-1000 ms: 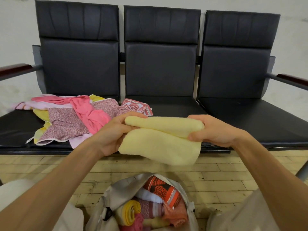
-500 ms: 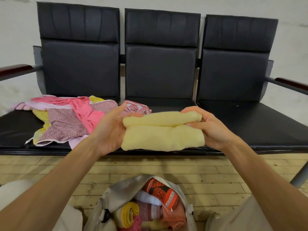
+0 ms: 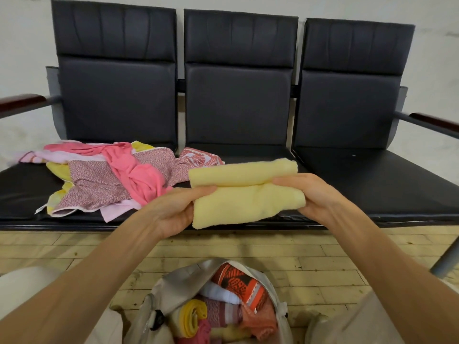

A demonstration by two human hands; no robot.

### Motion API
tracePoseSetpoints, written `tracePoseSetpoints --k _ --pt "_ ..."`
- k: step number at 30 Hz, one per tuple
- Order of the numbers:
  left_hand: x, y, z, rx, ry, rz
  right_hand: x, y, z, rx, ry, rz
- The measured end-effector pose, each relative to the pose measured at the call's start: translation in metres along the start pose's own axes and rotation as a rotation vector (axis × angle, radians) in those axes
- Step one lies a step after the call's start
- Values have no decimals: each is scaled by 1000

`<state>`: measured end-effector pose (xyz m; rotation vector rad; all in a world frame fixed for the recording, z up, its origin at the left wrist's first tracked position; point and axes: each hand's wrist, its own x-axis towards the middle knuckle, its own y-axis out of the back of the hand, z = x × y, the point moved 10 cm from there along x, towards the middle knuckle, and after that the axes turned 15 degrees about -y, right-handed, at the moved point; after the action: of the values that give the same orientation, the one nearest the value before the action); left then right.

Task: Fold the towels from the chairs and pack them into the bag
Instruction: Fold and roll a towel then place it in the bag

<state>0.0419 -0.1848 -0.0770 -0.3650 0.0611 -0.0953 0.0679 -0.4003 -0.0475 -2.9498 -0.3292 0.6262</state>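
Terry cloth, pale yellow towel (image 3: 248,194) — folded double, held in air between both grips. Left grip (image 3: 173,212) pinches one end, right grip (image 3: 315,197) curls round other. Light, soft, floppy — likely unfolds if one end released; hold folded ends. Bag (image 3: 183,276) open below grips.

Fluffy terry yellow towel (image 3: 244,192); smooth, faintly glossy leather chairs (image 3: 238,95).

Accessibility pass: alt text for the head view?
The left hand and right hand grip a folded pale yellow towel by its ends; an open bag packed with towels sits below. Unfolded pink towels lie heaped mostly on the left black chair.
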Motion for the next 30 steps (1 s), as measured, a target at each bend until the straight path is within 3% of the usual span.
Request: tracePoseSetpoints --k 12,16,22,26,30 --pt "0 -5 0 56 -21 -72 1 3 -1 -113 41 107" --pt "1 -8 6 52 -68 -81 -4 -1 -10 -90 118 62" --pt "3 12 7 211 -130 96 0 -6 8 -173 -32 81" --pt "4 13 21 293 -235 93 4 -3 19 -108 -124 105" --pt "3 13 31 269 -276 105 2 -5 16 -57 -91 55"
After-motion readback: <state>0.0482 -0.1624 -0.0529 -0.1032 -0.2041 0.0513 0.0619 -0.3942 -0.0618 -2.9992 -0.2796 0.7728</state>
